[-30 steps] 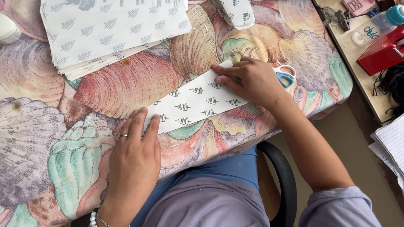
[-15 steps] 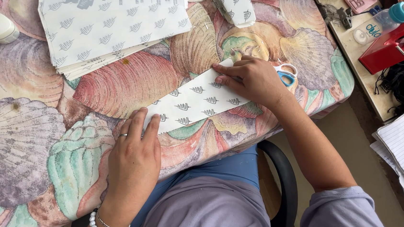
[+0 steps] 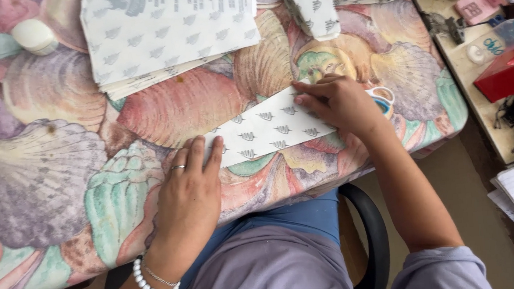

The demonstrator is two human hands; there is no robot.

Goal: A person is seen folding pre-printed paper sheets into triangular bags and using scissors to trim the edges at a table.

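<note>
Your left hand (image 3: 190,186) lies spread flat on one end of the patterned paper strip (image 3: 266,127); your right hand (image 3: 342,101) presses fingers together on its other end, scissors (image 3: 382,98) just beyond.

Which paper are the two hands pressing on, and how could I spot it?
On the shell-patterned tablecloth, near the front edge, lies a narrow folded white paper strip with small grey leaf prints. Unlike the wide stack of printed sheets farther back, the left hand and right hand pin its ends.
</note>
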